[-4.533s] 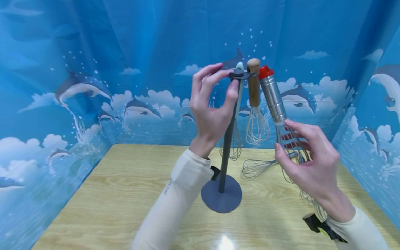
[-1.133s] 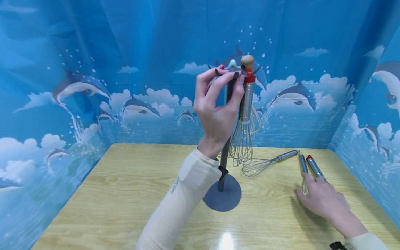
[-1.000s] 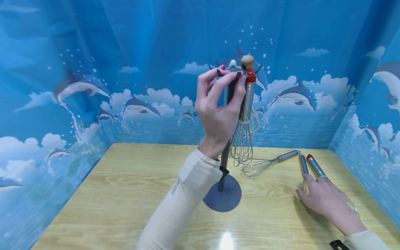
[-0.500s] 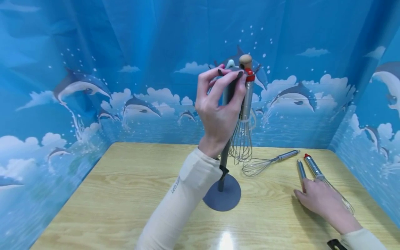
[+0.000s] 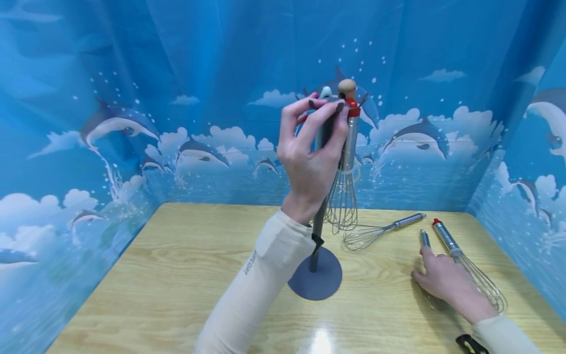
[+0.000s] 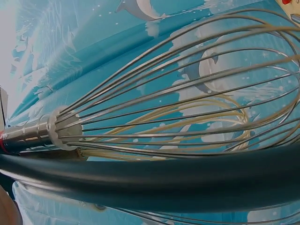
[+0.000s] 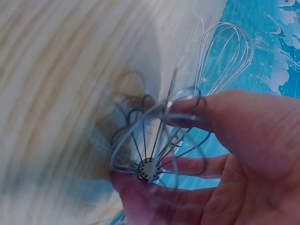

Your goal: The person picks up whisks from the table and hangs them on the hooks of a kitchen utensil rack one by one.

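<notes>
Only in the right wrist view is the small whisk's point(image 7: 152, 140) wire head seen pinched by the right hand's point(image 5: 442, 285) fingertips point(image 7: 187, 110), thumb at 3 o'clock, while the stand point(image 5: 319, 216) top is pinched by the left hand point(image 5: 309, 157).

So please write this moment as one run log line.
left hand: grips stand top | right hand: holds whisk on table

Bright, even light from overhead w/ white glare on the table point(image 5: 320, 340) near the front edge. Soft shadow beside the right hand point(image 5: 442, 285). Head view sharp, edges bowed. Right wrist view: table smeared by motion blur, whisk point(image 7: 154, 140) in the grip soft. Left wrist view sharp.
</notes>
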A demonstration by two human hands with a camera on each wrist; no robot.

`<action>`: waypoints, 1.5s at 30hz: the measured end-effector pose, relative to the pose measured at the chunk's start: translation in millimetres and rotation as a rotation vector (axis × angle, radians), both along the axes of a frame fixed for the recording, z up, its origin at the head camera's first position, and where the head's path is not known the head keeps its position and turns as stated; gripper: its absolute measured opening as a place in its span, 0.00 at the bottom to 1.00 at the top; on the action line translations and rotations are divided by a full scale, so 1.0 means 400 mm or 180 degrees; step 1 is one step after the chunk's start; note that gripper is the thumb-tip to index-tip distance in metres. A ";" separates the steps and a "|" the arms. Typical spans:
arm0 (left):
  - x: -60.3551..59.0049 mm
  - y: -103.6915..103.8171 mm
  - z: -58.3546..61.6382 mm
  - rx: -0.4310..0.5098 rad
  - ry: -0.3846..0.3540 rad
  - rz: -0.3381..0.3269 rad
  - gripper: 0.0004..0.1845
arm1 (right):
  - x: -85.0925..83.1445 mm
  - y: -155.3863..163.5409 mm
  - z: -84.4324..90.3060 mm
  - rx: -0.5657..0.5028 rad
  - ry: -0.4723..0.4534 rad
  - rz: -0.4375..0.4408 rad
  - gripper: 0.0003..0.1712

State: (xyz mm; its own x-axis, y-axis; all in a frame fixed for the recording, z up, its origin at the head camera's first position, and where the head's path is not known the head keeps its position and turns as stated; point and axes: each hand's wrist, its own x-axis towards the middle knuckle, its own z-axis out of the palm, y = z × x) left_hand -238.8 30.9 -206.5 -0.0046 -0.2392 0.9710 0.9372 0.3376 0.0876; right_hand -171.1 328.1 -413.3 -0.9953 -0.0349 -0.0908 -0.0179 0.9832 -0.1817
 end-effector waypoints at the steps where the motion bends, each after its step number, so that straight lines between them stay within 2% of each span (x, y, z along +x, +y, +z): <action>1: 0.000 0.000 0.001 -0.0004 0.0013 0.0006 0.08 | -0.002 0.000 0.000 -0.0001 0.0008 -0.0013 0.34; 8: 0.001 -0.004 -0.001 -0.0059 0.0099 0.0121 0.08 | -0.013 0.012 -0.001 -0.0109 0.0064 -0.0053 0.26; 14: 0.005 -0.006 -0.003 -0.0082 0.0104 0.0364 0.09 | -0.010 0.017 -0.008 -0.0169 0.0267 -0.0119 0.28; 18: 0.007 -0.005 -0.004 -0.0098 0.0068 0.0478 0.09 | 0.000 0.008 -0.007 -0.0376 0.0533 -0.0193 0.30; 26: 0.009 0.002 -0.006 -0.0080 0.0045 0.0602 0.09 | 0.010 -0.014 0.017 -0.0943 0.1476 -0.0399 0.27; 37: 0.010 0.004 -0.006 -0.0083 0.0063 0.0639 0.09 | 0.015 -0.096 0.089 -0.2086 0.2470 -0.1078 0.23; 40: 0.011 0.006 -0.009 -0.0061 0.0064 0.0674 0.09 | 0.019 -0.121 0.113 -0.2272 0.2835 -0.1016 0.21; 45: 0.014 0.007 -0.013 -0.0041 0.0054 0.0750 0.09 | 0.021 -0.158 0.154 -0.2569 0.3321 -0.0677 0.22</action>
